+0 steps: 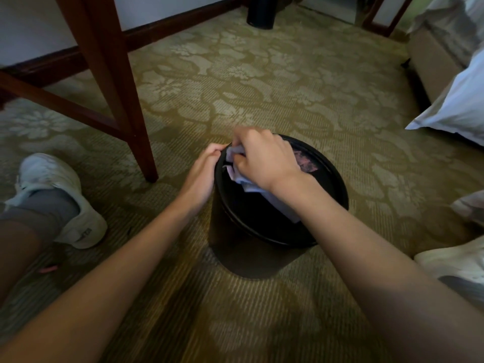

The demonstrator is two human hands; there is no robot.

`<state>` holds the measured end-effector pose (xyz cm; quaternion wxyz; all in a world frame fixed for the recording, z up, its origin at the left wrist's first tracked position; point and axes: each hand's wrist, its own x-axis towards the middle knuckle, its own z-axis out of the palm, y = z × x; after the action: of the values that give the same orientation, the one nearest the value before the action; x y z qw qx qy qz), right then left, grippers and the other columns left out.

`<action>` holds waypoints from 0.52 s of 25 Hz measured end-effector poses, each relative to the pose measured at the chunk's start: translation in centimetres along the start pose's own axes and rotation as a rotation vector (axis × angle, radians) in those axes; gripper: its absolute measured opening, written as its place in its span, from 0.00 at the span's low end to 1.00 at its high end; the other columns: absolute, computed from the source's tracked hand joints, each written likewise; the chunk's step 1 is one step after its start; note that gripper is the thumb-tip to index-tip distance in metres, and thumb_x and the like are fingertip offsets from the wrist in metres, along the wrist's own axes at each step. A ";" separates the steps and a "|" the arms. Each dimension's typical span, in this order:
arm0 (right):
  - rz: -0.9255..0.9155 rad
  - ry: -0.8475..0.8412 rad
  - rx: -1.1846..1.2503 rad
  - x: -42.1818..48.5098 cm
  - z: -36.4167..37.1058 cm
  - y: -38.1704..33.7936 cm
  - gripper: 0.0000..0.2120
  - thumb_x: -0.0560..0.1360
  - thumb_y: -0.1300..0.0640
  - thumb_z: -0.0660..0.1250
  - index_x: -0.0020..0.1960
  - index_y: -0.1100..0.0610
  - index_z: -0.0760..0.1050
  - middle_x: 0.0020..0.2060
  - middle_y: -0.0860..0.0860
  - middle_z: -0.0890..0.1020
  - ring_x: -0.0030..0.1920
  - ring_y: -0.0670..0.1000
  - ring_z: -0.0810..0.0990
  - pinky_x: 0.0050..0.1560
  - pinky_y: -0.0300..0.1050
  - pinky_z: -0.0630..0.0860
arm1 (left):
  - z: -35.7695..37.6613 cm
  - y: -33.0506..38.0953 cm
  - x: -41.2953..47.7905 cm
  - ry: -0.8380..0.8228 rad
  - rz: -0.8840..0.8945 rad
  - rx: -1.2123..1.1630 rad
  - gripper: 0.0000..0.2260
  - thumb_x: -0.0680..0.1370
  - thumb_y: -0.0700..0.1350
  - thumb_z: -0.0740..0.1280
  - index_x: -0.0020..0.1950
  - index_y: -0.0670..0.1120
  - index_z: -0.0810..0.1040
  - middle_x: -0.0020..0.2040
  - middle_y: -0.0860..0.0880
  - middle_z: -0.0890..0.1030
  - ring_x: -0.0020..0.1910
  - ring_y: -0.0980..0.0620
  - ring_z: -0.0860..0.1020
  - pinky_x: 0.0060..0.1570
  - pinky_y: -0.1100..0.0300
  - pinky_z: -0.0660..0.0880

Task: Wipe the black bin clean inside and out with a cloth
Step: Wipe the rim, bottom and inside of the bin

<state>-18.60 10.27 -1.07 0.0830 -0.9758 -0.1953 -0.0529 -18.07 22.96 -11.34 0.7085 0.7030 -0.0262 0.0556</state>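
A round black bin (262, 247) stands upright on the carpet in front of me, its mouth facing up. My left hand (201, 174) grips the bin's far left rim. My right hand (264, 158) is over the opening, closed on a pale bluish cloth (242, 180) pressed against the inner wall near the far left rim. Part of the cloth hangs down inside the bin under my wrist. A pinkish patch (305, 162) shows on the inner wall at the far right.
A dark wooden table leg (123, 100) stands just left of the bin. A second black cylinder (260, 11) sits by the far wall. A bed with white bedding (455, 106) is at right. My white shoes (65, 200) (453, 260) flank the bin on patterned carpet.
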 end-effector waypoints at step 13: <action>-0.097 -0.251 0.198 -5.8 -2.3 -1.2 0.09 0.73 0.52 0.69 0.36 0.50 0.72 0.35 0.47 0.78 0.42 0.53 0.78 0.42 0.48 0.74 | -0.5 0.0 0.1 -0.070 0.022 -0.014 0.10 0.83 0.43 0.54 0.53 0.49 0.76 0.52 0.46 0.78 0.51 0.54 0.76 0.51 0.59 0.70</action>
<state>-24.51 8.76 0.59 0.1512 -0.9512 -0.2551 0.0849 -18.00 23.51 -11.36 0.7113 0.6993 -0.0592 0.0385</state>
